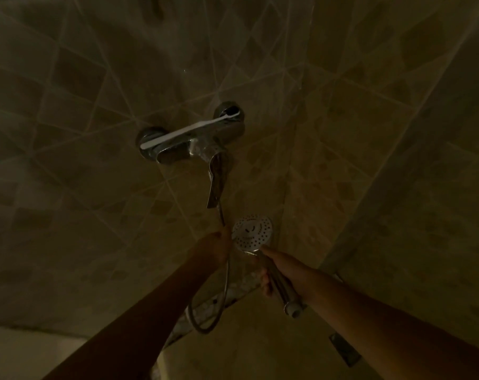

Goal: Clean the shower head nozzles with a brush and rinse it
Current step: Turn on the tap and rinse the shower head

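The shower head is chrome, and its round white nozzle face points toward me, low in the dim shower. My right hand grips its chrome handle, with the forefinger stretched up toward the head. My left hand sits at the left rim of the head, where the hose passes behind it. The darkness hides whether it grips anything. A white toothbrush lies along the top of the chrome mixer valve, away from both hands.
The mixer's lever hangs down just above my left hand. Tiled walls meet in a corner at the right. The hose loops down over a pebble strip at the floor edge. A small dark rectangle is set in the floor at lower right.
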`<state>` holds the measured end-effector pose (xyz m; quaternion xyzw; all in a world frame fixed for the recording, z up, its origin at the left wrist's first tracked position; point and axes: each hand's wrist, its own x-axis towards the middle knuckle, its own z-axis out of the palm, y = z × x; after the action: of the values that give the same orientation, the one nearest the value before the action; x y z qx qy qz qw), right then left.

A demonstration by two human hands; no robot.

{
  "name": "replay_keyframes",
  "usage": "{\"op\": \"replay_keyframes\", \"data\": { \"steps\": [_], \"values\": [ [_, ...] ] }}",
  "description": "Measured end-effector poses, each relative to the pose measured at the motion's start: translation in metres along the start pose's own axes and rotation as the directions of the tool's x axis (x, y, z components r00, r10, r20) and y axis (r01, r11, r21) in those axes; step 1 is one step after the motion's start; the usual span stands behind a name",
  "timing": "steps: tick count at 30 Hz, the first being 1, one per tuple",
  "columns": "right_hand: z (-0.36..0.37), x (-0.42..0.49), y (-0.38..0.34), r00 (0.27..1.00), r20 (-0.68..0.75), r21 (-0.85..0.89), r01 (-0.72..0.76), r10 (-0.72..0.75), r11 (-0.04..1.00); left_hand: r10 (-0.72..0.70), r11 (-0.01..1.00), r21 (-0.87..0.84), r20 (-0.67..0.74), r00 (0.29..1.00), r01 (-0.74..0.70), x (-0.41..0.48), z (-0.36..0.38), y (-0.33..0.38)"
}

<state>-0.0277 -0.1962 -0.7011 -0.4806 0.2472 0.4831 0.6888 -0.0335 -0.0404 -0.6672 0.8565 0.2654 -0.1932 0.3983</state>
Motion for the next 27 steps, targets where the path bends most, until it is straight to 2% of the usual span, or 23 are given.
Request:
{"op": "replay_keyframes", "data": {
  "steps": [4, 5, 8, 12, 18, 22, 27],
  "values": [
    [-0.005, 0.001, -0.002, 1.000, -0.013, -0.037, 0.007, -0.008, 0.999, 0.056, 0.980, 0.187, 0.046, 0.997, -0.063, 0.001, 0.002, -0.008],
    [-0.005, -0.001, -0.003, 1.000, -0.008, -0.029, -0.012, 0.011, 1.000, 0.086, 0.976, 0.194, 0.049, 0.995, -0.094, -0.001, 0.003, -0.009],
    [-0.007, -0.003, -0.006, 0.999, -0.022, -0.006, -0.026, 0.026, 1.000, 0.038, 0.984, 0.167, 0.096, 0.995, -0.054, 0.001, 0.009, -0.007],
    [-0.012, 0.004, -0.009, 0.997, -0.076, 0.038, -0.012, 0.015, 0.999, 0.096, 0.985, 0.133, 0.107, 0.990, -0.110, 0.001, 0.018, -0.005],
    [-0.017, 0.014, -0.010, 0.983, -0.174, -0.113, 0.042, -0.062, 0.993, 0.211, 0.965, 0.133, 0.111, 0.971, -0.225, 0.004, 0.018, 0.004],
    [-0.018, 0.014, -0.015, 0.976, -0.208, -0.130, 0.039, -0.066, 0.991, 0.296, 0.922, 0.217, 0.144, 0.944, -0.322, 0.005, 0.031, 0.012],
    [-0.022, 0.012, -0.018, 0.970, -0.206, -0.187, 0.091, -0.130, 0.978, 0.344, 0.898, 0.226, 0.173, 0.923, -0.377, 0.009, 0.040, 0.014]
  ]
}}
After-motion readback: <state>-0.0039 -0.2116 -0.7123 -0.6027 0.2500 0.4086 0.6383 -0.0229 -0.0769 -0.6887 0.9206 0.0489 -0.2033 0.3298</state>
